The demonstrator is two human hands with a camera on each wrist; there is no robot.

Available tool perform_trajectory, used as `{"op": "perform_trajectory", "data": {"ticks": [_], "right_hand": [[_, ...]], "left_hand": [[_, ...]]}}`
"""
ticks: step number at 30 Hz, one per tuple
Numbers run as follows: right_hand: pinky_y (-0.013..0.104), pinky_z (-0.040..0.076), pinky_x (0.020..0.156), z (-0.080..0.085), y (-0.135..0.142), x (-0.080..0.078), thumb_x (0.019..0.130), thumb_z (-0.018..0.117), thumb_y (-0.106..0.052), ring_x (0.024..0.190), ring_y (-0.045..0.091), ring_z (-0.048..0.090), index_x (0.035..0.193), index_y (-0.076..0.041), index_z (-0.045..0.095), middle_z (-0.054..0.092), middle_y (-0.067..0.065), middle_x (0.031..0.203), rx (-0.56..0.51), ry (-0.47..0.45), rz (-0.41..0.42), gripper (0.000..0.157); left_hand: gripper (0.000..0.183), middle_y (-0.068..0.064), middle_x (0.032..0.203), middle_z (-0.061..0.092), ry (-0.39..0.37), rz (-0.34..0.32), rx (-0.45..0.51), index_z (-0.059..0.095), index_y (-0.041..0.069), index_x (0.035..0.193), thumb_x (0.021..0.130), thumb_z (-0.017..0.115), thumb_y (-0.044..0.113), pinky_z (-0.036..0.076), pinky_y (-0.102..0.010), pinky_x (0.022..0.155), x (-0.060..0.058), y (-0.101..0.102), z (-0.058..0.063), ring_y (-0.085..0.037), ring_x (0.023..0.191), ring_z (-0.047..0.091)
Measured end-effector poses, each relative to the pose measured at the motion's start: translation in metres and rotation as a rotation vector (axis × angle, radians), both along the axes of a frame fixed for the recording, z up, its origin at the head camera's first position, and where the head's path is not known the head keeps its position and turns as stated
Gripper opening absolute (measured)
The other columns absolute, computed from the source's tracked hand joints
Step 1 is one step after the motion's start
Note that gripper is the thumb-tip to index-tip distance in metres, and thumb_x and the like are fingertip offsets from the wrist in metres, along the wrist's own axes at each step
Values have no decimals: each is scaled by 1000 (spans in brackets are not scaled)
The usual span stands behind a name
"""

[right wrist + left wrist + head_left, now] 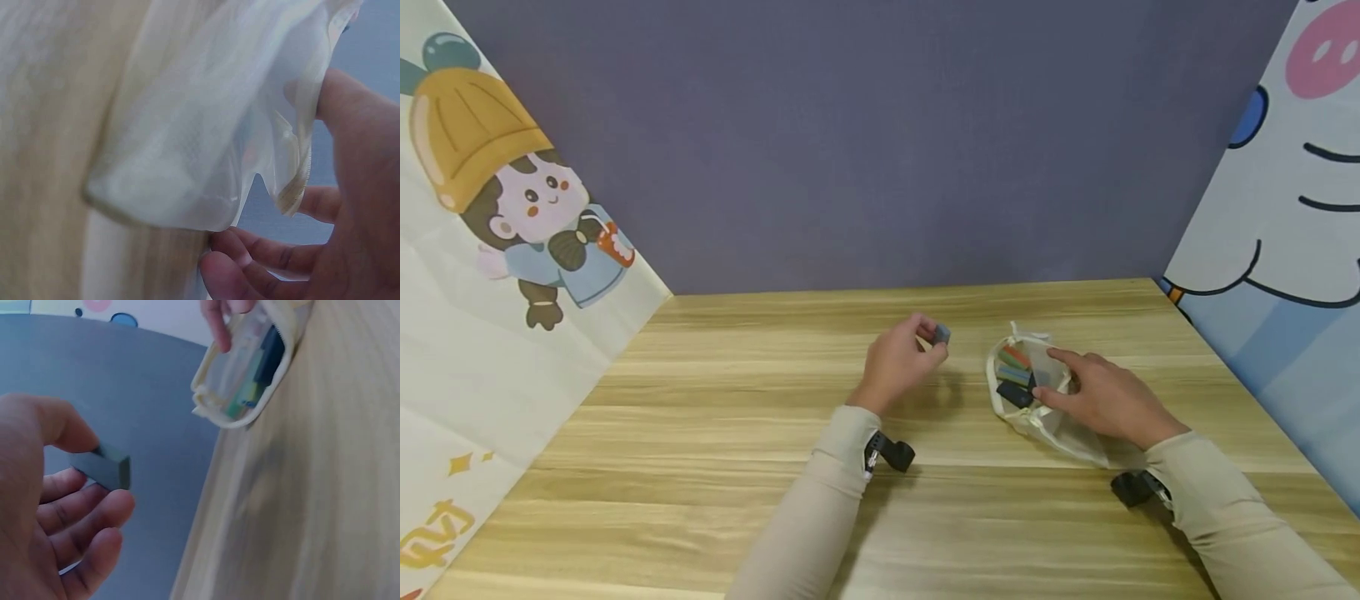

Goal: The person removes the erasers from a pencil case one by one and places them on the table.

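Observation:
My left hand point(898, 362) is raised over the table, left of the pouch, and pinches a small grey block point(109, 465) between thumb and fingers. In the left wrist view the block has flat faces and a slanted end. A translucent zip pouch point(181, 156) with a cream edge lies with its mouth spread wide. My right hand point(1112, 396) grips the pouch's right edge, thumb at the opening and fingers along the outer side. Inside the pouch are a dark block point(1015, 394), a blue-and-yellow piece point(1014, 374) and an orange-and-green piece point(1015, 357).
The wood-grain table point(700, 467) ends at a dark grey-blue panel point(880, 150) at the back. Cartoon-printed sheets point(467, 350) stand on both sides. A black wrist strap device point(895, 454) sits at each cuff.

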State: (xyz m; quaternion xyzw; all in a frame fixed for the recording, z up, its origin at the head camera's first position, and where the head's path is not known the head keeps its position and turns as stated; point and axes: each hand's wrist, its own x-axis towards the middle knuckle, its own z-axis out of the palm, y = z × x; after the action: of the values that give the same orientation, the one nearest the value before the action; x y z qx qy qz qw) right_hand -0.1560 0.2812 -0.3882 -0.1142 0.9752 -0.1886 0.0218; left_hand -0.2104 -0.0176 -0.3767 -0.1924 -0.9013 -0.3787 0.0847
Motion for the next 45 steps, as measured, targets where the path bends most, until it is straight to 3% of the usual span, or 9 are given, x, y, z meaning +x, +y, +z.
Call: {"op": "perform_trajectory", "data": {"ticks": [11,21,29,45], "right_hand": [[41,46,62,-1,3,1,92,59,-66,76,17,57,152,-1,40,59,8,98,-4,-2,-3,90],[40,45,60,0,1,1,91,59,-67,75,18,56,151,-1,41,59,8,96,1,8,-7,90],[39,44,60,2,1,-1,90,59,-68,73,17,54,151,-1,41,58,7,94,10,6,-5,92],[39,44,59,0,0,-1,90,57,-69,73,17,55,152,-2,41,58,7,95,7,-4,0,92]], "left_hand": [[24,12,102,64,-69,51,100,62,22,116,95,65,34,50,-35,68,-9,-23,4,-8,82,62],[42,10,105,65,-97,48,126,55,27,140,99,61,36,50,-36,63,-14,-33,4,-10,82,62],[37,9,100,67,-88,72,142,62,30,135,98,62,31,49,-36,62,-19,-42,4,-12,78,63],[38,5,100,71,-114,121,-33,65,26,132,96,65,37,48,-38,68,-25,-46,-5,-15,78,64]]}}
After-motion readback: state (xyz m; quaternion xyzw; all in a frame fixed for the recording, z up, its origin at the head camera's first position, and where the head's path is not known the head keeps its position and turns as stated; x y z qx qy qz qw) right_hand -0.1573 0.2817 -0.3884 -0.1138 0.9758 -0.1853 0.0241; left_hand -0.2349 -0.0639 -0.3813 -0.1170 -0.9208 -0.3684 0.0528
